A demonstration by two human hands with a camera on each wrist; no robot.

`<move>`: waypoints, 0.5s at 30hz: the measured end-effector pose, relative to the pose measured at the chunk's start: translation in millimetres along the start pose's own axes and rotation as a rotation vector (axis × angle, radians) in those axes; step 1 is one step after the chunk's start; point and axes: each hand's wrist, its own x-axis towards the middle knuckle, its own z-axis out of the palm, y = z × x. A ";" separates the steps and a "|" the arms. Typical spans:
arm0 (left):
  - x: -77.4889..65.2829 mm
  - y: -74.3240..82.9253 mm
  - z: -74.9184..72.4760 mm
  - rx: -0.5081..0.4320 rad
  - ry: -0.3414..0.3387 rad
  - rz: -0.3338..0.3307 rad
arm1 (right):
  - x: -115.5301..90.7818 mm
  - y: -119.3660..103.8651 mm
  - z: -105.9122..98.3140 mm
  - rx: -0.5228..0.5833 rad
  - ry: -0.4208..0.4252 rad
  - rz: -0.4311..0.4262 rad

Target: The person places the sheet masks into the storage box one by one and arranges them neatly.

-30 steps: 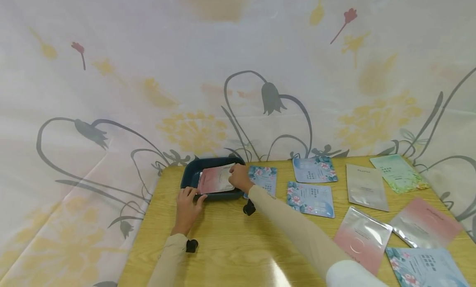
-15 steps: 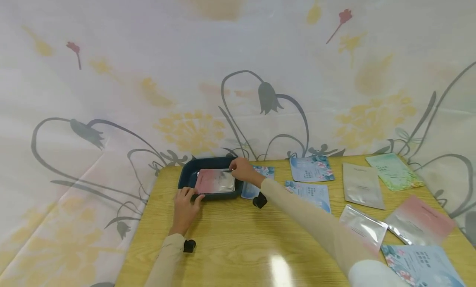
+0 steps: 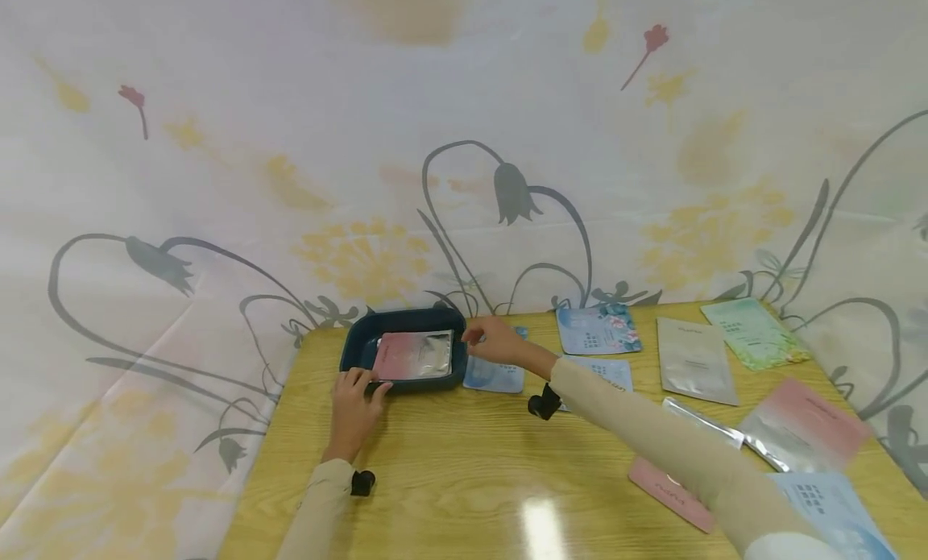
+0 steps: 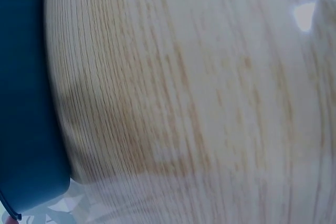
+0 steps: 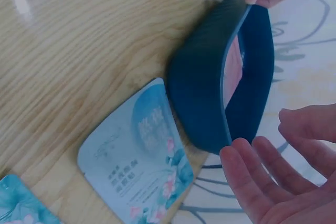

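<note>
A dark blue plastic bin stands at the back left of the table, and a pink-and-silver sheet mask packet lies inside it. My left hand grips the bin's front left rim, fingers over the edge and thumb outside, as the right wrist view also shows. My right hand hovers just right of the bin, holding nothing; its fingers are loosely bent and spread in the right wrist view. Below it, a blue floral mask packet lies beside the bin wall. The left wrist view catches the bin's side.
To the right lie two blue floral packets, a beige packet, a green one, pink-and-silver packets and another blue one. My right forearm covers some. A patterned cloth hangs behind the table.
My right hand has let go of the pink-and-silver packet in the bin and moved right, out over the rim. The left hand has stayed on the rim; the head view has shifted slightly.
</note>
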 end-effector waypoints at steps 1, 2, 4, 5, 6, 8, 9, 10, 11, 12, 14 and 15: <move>-0.2 0.2 0.1 0.002 -0.001 -0.004 | -4.3 0.5 -2.3 0.007 0.005 -0.010; -0.6 0.1 0.3 0.003 0.000 -0.004 | -8.5 1.2 -4.6 0.015 0.008 -0.015; -1.2 0.0 0.3 0.007 0.001 -0.004 | -16.2 3.1 -8.8 0.023 0.018 -0.012; -1.5 0.1 0.1 0.009 -0.002 -0.009 | -19.7 4.8 -10.4 0.028 0.023 -0.003; -1.6 0.2 -0.1 0.011 -0.002 -0.009 | -23.5 5.4 -12.8 0.033 0.025 0.003; -2.1 0.4 -0.5 0.012 -0.005 -0.013 | -31.5 7.4 -17.2 0.040 0.030 0.025; -2.1 0.5 -0.7 0.014 -0.007 -0.014 | -35.5 8.6 -19.4 0.045 0.032 0.038; -1.9 0.8 -0.8 0.012 -0.008 -0.013 | -39.5 9.6 -21.6 0.047 0.031 0.049; -1.8 1.0 -0.8 0.011 -0.009 -0.013 | -43.9 10.0 -24.2 0.050 0.030 0.064; -1.5 1.3 -0.9 0.010 -0.009 -0.011 | -48.6 10.2 -27.2 0.059 0.028 0.078; -1.1 1.8 -0.6 0.010 -0.008 -0.009 | -57.9 11.8 -32.8 0.079 0.028 0.111; -1.1 1.9 -0.1 0.011 -0.006 -0.008 | -62.3 13.4 -35.8 0.085 0.032 0.124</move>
